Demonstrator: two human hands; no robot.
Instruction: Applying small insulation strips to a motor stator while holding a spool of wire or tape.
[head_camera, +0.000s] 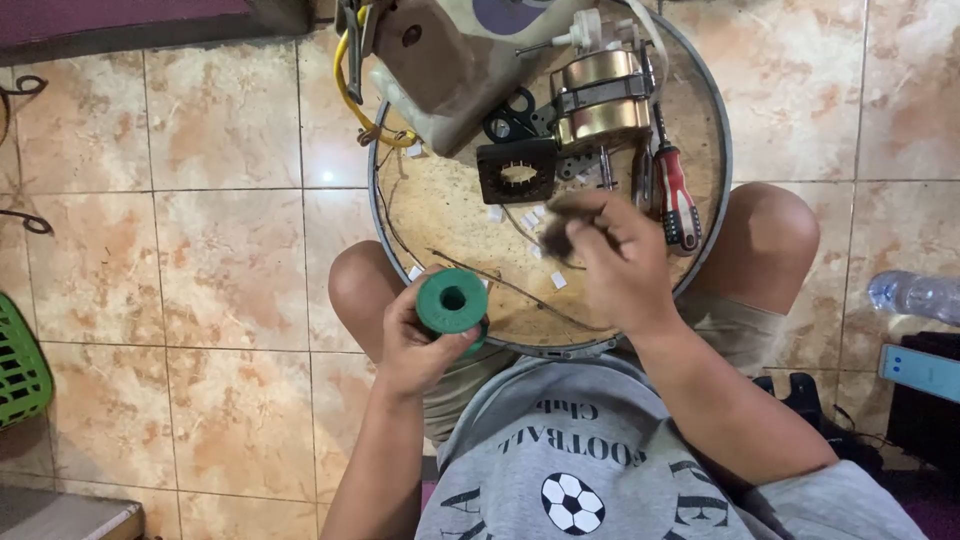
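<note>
Seated on a tiled floor (230, 270), knees apart, with a round board (450, 210) propped across the lap. Metal rim all around the board; near edge just beside the belly, far edge crowded with parts. Bare wood only in the left and middle of the board, with open room there. Wide free floor to the left; on the right, a bottle (915, 293) and a pale flat box (920, 370) close to the knee. Green basket (20, 365) at the far left edge, well apart.

Left hand (415, 345) wrapped around a green spool (452, 300), held at the board's near left rim, hollow core facing up. Spool round, plain green, flange edge clean, fingers closed about its body.

Right hand (615, 265) over the board's right half, blurred, fingers pinched on a small dark piece (560, 232); shape of it not clear.

Counted on the board: one black square stator (518, 172) with a toothed round hole, one brass-coloured motor (600, 100) with a metal band, one red-handled screwdriver (678, 195), one grey housing (450, 60) with a yellow cable (350, 95) at its left. Several small white scraps (558, 281) scattered on the wood, number uncertain. One thin wire (480, 272) lying slantwise across the middle.
</note>
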